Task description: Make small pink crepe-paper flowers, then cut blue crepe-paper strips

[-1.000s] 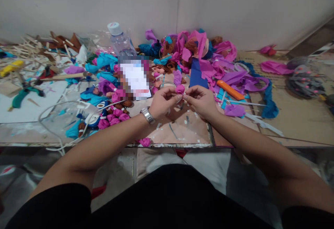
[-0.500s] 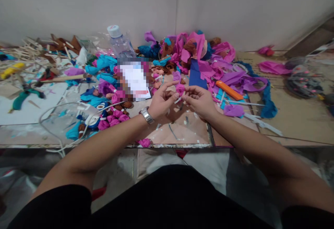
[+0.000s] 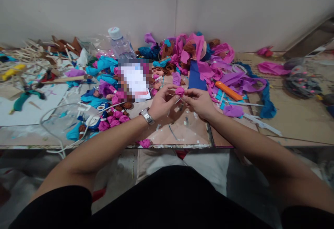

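A small pink crepe-paper flower (image 3: 180, 91) is held between my two hands above the middle of the table. My left hand (image 3: 165, 99), with a metal watch on the wrist, pinches it from the left with curled fingers. From the right, my right hand (image 3: 197, 100) grips its edge and lower part between thumb and fingers. A thin white strip shows just under the flower; whether it is attached I cannot tell. Several finished-looking pink paper flowers (image 3: 114, 121) lie to the left, by a white cable (image 3: 58, 136).
A phone (image 3: 134, 81) with a blurred screen and a water bottle (image 3: 121, 44) stand behind my left hand. An orange box cutter (image 3: 229, 91) lies right of my right hand. Crepe-paper strips (image 3: 193, 48) heap by the wall. Green-handled pliers (image 3: 26, 98) lie far left.
My left fingers, earlier raised and stretched past the flower, have curled down closer to it. The flower has turned slightly and sits a bit lower. My right hand has barely shifted.
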Demonstrator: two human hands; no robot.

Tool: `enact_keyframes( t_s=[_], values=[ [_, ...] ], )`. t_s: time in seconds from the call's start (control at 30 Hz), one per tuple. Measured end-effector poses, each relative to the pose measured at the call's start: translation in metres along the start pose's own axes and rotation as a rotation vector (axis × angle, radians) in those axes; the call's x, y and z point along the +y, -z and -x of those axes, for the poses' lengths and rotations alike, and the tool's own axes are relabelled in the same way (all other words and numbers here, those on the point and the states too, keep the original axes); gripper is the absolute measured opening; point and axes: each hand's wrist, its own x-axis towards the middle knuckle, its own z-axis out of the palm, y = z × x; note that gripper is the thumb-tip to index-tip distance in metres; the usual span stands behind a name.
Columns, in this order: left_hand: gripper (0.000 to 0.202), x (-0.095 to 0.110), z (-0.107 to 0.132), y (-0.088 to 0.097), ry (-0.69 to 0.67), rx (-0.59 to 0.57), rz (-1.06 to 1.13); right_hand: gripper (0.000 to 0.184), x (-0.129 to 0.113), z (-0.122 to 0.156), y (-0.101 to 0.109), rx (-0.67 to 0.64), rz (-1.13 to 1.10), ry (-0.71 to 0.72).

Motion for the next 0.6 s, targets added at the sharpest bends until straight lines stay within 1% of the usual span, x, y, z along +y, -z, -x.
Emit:
enact_keyframes(
  t_s=[0.2,0.33,0.5,0.6],
  values=[
    [0.037,0.0034,0.0017,-0.0023,0.033,0.010,0.004,0.039,-0.0010,0.0004,0.0000,0.011,0.020,0.013],
    [0.038,0.0039,0.0017,-0.0016,0.063,-0.003,0.020,0.040,-0.0011,-0.0006,-0.0004,0.013,0.012,-0.006],
    [0.035,0.0037,0.0012,-0.0012,0.047,-0.003,-0.015,0.043,-0.0061,-0.0003,-0.0021,-0.010,-0.028,-0.056],
    [0.032,0.0028,0.0010,-0.0018,0.055,-0.007,0.016,0.043,-0.0081,0.0005,-0.0025,-0.005,-0.026,-0.077]
  ],
)
